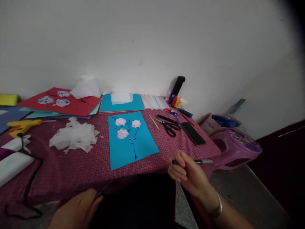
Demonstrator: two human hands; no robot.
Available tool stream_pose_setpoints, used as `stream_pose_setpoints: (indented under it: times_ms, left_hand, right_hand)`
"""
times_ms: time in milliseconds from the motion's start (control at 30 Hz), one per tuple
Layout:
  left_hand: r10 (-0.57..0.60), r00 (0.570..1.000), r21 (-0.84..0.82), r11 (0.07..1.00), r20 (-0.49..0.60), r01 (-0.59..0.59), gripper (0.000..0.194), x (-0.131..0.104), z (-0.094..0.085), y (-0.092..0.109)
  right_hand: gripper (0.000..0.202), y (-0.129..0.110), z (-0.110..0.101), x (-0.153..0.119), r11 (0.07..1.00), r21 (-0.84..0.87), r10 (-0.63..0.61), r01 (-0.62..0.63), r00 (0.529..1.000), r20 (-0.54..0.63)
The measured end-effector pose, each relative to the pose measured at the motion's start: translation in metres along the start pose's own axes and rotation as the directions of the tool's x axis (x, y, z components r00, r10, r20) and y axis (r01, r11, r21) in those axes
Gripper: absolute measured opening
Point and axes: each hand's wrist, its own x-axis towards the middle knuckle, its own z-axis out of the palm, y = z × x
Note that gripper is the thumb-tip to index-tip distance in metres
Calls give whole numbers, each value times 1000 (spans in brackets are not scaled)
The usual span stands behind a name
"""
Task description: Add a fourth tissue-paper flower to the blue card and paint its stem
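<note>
A marker with a grey end (203, 161) is gripped in the curled fingers of my right hand (186, 171), in front of the table's edge at the right. Low at the left, my left hand (77, 208) is closed on a thin dark object (104, 188) that I cannot make out. Between and beyond the hands lies a blue sheet (145, 144) with three pale fluffy flowers (122, 133) and dark blue painted stems. Black scissors (168, 126) and a wooden stick (154, 122) rest to its right.
White paper scraps (75, 135), a yellow glue gun (23, 126) and a red sheet (78, 106) are at the left. A phone (193, 133) and small paint bottles (174, 100) are on the table's right side. A pink stool (235, 148) stands beyond the table.
</note>
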Motion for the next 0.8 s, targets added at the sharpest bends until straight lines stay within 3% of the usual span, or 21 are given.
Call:
stream_pose_setpoints:
  times_ms: [100, 233, 433, 800]
  left_hand:
    - [83, 993, 70, 994, -78, -78, 28, 11, 3, -7]
    - [196, 968, 68, 980, -154, -188, 26, 37, 12, 4]
    - [183, 981, 32, 983, -69, -181, 22, 58, 24, 5]
    - [241, 970, 43, 969, 41, -243, 23, 91, 32, 7]
  right_hand:
    - [26, 3, -5, 18, 997, -81, 3, -2, 1000, 10]
    - [22, 28, -2, 51, 992, -121, 32, -37, 999, -39]
    - [19, 39, 6, 81, 977, -179, 110, -119, 992, -57]
    - [22, 50, 3, 94, 943, -257, 217, -210, 976, -3]
